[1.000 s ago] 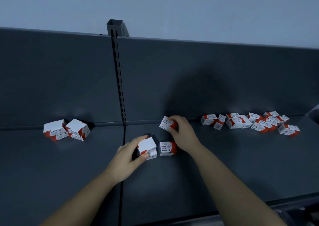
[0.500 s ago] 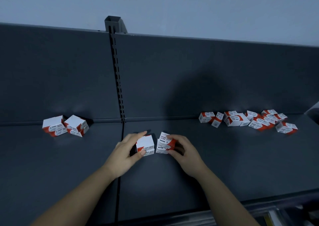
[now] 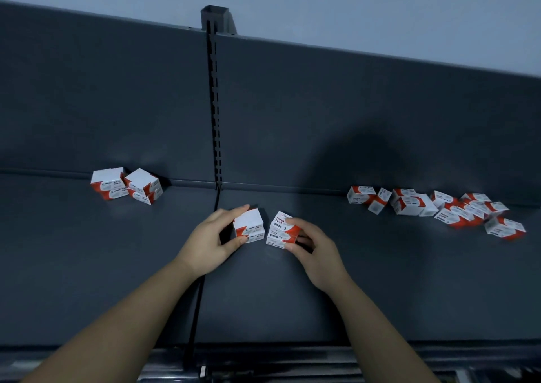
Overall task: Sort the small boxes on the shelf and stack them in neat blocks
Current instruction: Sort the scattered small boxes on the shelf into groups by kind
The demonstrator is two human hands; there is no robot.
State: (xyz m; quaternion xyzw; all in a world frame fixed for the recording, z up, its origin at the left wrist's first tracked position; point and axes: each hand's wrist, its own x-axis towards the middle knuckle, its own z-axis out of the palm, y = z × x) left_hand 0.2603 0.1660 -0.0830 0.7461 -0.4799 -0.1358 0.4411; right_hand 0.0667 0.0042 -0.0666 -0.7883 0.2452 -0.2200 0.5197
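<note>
Red-white left stack (image 3: 248,226) on shelf (image 3: 380,280): I'm seeing left hand (image 3: 209,243) gripping it, right hand (image 3: 314,246) pinching right stack (image 3: 282,230) just beside

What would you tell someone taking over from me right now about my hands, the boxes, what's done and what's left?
Left hand grips a two-box stack mid-shelf, which looks squared up.
Right hand grips the second stack beside it, with a narrow gap between them; its top box sits tilted.
Done: two double stacks at the back left of the shelf, the right one skewed.
Left: level the tilted box, close up the two middle stacks, then sort the loose heap at the back right into blocks.
</note>
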